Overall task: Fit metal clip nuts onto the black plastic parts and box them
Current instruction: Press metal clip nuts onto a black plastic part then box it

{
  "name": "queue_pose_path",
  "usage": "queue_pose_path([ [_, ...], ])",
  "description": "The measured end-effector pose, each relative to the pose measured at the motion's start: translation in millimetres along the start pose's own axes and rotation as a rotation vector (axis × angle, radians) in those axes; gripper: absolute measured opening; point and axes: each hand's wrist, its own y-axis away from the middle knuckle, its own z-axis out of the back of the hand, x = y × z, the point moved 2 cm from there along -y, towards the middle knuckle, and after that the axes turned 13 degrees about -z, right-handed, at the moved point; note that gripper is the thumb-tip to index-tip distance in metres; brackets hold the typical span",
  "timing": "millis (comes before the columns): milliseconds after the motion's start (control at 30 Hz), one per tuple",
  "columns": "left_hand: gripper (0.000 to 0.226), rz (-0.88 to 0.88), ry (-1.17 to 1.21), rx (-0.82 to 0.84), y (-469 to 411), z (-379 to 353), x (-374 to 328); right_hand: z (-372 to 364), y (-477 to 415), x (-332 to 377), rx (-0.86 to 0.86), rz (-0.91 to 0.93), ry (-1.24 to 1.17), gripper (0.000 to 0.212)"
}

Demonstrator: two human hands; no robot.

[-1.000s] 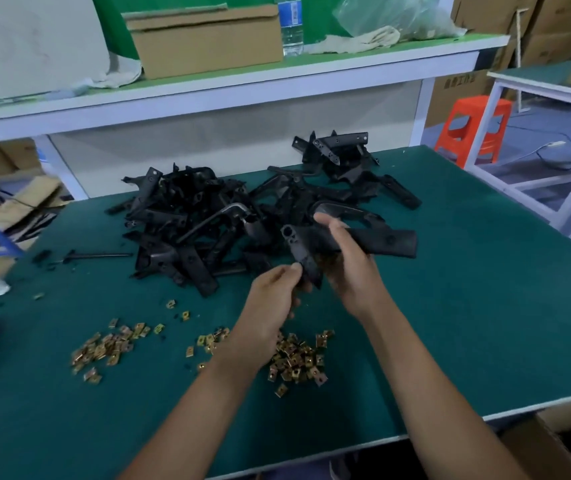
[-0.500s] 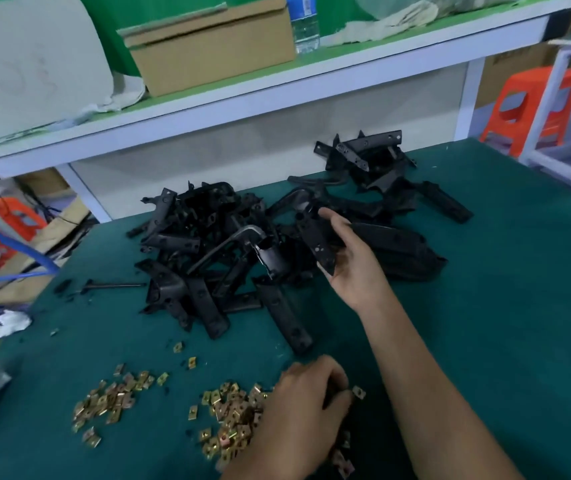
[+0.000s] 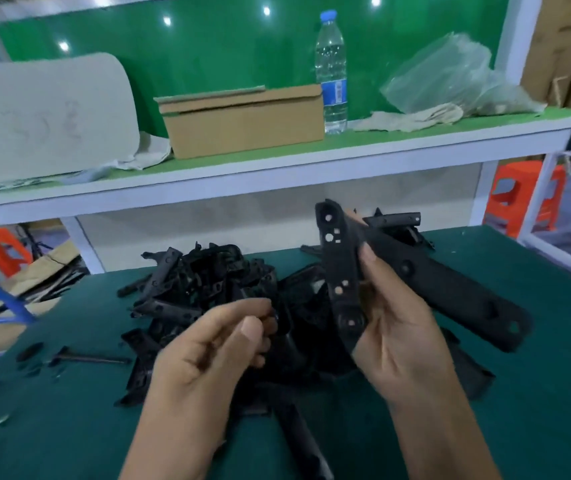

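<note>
My right hand (image 3: pixel 398 341) grips a black plastic part (image 3: pixel 341 271) and holds it upright above the table; the part has several holes, and a second long arm (image 3: pixel 450 289) runs down to the right behind my fingers. My left hand (image 3: pixel 208 351) is raised just left of it, thumb pressed to curled fingertips, pinching a small clip nut that the fingers almost hide. A heap of black plastic parts (image 3: pixel 208 282) lies on the green table (image 3: pixel 537 393) behind and under both hands. The loose clip nuts on the table are out of view.
A thin black rod (image 3: pixel 90 359) lies on the table at the left. The shelf behind carries a cardboard box (image 3: pixel 242 123), a water bottle (image 3: pixel 331 71) and a plastic bag (image 3: pixel 450 77). An orange stool (image 3: pixel 519 199) stands past the table's right end.
My left hand came up from the clip nuts near the table's front edge to beside the part. My right hand lifted the black part off the heap. The view tilted upward.
</note>
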Motion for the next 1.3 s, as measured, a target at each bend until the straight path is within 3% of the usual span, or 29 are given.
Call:
queue_pose_path([
  [133,0.064,-0.058,0.172,-0.037,-7,2,2,-16,-1,-17,-0.049,-0.035,0.066,0.041],
  [200,0.067,-0.026,0.274,-0.051,-7,1,1,-18,-2,-25,-0.057,-0.062,0.143,0.045],
  [333,0.06,0.057,0.357,-0.077,-7,2,1,-19,-1,-35,-0.025,-0.077,0.251,0.068],
  [500,0.037,0.231,0.538,-0.102,-5,2,3,-18,-2,-45,-0.004,-0.038,0.312,0.061],
  [633,0.038,0.293,0.625,-0.118,-6,2,4,-16,-6,-51,-0.016,-0.013,0.364,0.055],
  [833,0.022,0.431,0.642,-0.02,-3,-4,14,-7,-10,-47,-0.116,0.061,0.461,0.057],
  [1100,0.024,0.457,0.64,0.026,-2,-6,29,3,-15,-54,-0.128,0.067,0.542,0.054],
  [1300,0.057,0.524,0.711,0.078,0,-8,41,7,-15,-56,-0.142,0.15,0.6,0.054],
])
